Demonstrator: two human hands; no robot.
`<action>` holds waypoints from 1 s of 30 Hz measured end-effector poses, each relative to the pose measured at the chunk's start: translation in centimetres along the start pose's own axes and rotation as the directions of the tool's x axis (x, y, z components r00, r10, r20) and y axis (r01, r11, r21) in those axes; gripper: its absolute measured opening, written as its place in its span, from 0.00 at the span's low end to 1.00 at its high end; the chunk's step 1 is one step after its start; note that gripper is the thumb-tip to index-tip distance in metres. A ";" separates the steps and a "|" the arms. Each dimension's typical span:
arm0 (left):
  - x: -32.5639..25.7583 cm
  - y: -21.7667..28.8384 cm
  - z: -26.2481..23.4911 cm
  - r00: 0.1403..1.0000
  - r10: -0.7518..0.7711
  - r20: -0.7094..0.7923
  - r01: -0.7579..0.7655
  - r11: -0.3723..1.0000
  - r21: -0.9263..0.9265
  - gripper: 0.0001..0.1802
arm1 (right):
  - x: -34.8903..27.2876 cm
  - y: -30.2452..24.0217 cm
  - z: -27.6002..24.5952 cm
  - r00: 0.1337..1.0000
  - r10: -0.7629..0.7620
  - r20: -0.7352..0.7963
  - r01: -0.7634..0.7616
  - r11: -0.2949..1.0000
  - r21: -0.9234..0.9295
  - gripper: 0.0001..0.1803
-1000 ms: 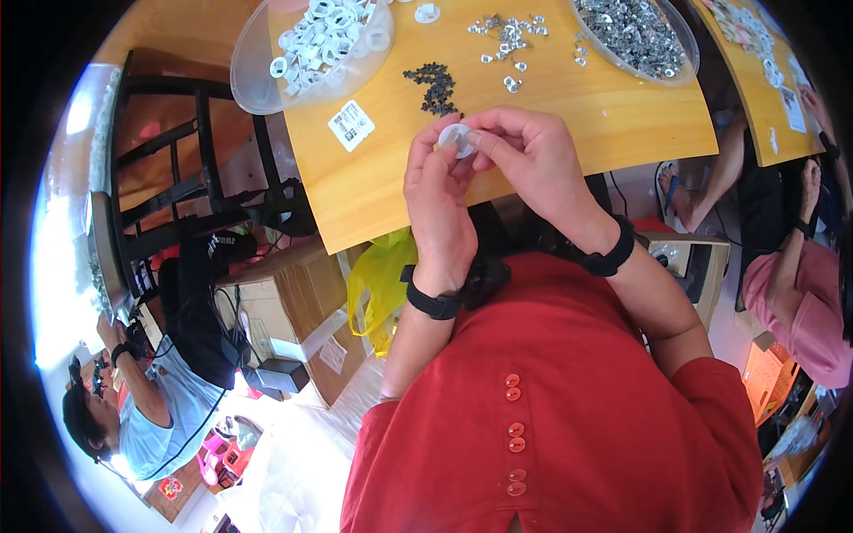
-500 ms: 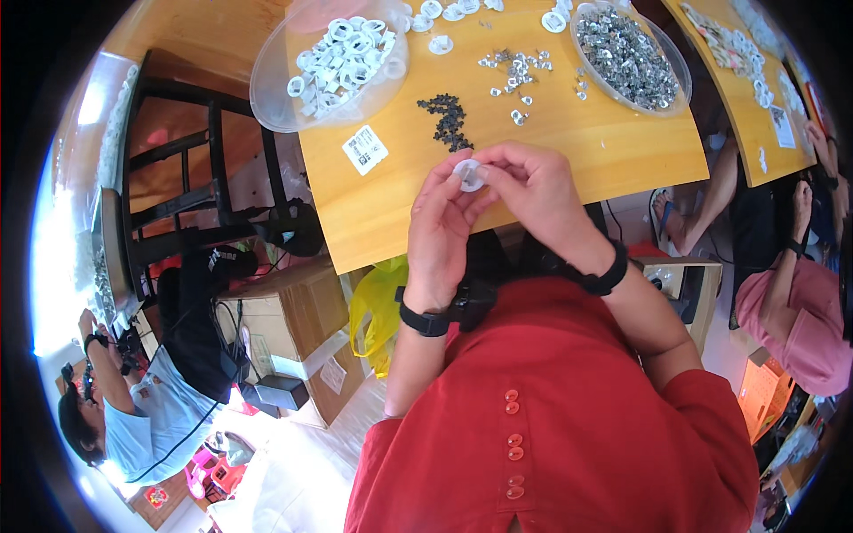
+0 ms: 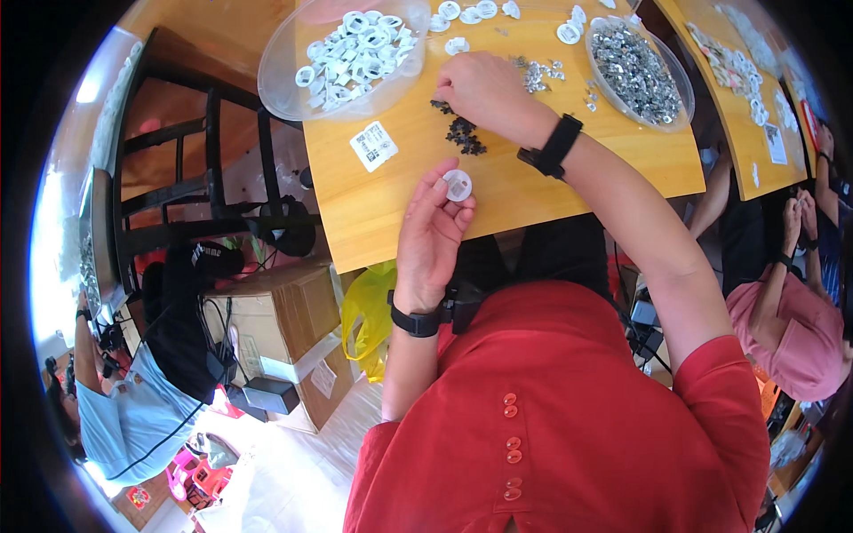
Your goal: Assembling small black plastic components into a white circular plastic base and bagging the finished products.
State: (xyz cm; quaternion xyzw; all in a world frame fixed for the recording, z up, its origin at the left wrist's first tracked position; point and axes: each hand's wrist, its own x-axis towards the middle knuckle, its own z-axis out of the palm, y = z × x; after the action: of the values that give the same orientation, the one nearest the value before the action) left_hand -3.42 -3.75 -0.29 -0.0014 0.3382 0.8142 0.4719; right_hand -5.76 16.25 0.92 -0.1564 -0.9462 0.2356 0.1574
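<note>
The yellow wooden surface [image 3: 613, 164] spreads beneath and beyond both hands. On it, ahead and to the left of the right hand, sits a large clear bowl [image 3: 286, 40] of white parts; to that hand's right is a smaller clear tub [image 3: 686, 99] full of shiny metal parts.

The right hand [image 3: 493, 96] is farther out on the surface, its forearm slanting in from the right, back uppermost and fingers curled down. Its fingertips are mostly hidden, so whether anything is pinched there does not show. The left hand [image 3: 435, 218] is lower, near the surface's close edge, palm turned up, with thumb and fingers gripping a piece.

Between the two hands lies the heap of black pieces [image 3: 464, 136]. Its long axis runs from beside the right hand's curled fingers back toward the person, leaning a little right. The right hand is the nearer one, right at the far end; the left is just short of the near end.

A white label [image 3: 373, 147] lies left of both hands. The round white disc [image 3: 458, 186] is in the left hand's fingertips, its face tipped upward, below the heap's near end. Small loose metal pieces [image 3: 538, 76] are scattered just beyond and right of the right hand.
</note>
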 end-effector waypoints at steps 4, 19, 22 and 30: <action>0.0 0.1 -0.3 1.000 -0.001 -0.016 0.001 1.000 0.025 0.16 | 0.6 -0.8 1.0 0.998 -0.035 0.051 0.040 0.993 -0.107 0.10; 1.0 0.9 0.6 0.987 0.106 -0.122 -0.083 0.980 0.183 0.13 | -1.1 -1.1 -2.6 0.968 -0.249 0.005 0.242 0.944 0.224 0.09; 1.3 0.9 1.7 0.979 0.159 -0.127 -0.126 0.963 0.240 0.13 | -3.2 -1.5 -4.5 0.863 -0.503 -0.047 0.503 0.848 0.165 0.09; 1.4 0.2 3.1 0.981 0.148 -0.124 -0.107 0.950 0.292 0.08 | -6.0 -0.7 -6.4 0.688 -0.726 -0.006 0.721 0.684 -0.111 0.08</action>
State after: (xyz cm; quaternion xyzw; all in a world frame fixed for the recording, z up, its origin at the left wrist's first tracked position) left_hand -3.38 -1.10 1.76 0.0295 0.4841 0.7838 0.3878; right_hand 1.89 15.96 5.28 0.2158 -0.9375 0.1028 0.2528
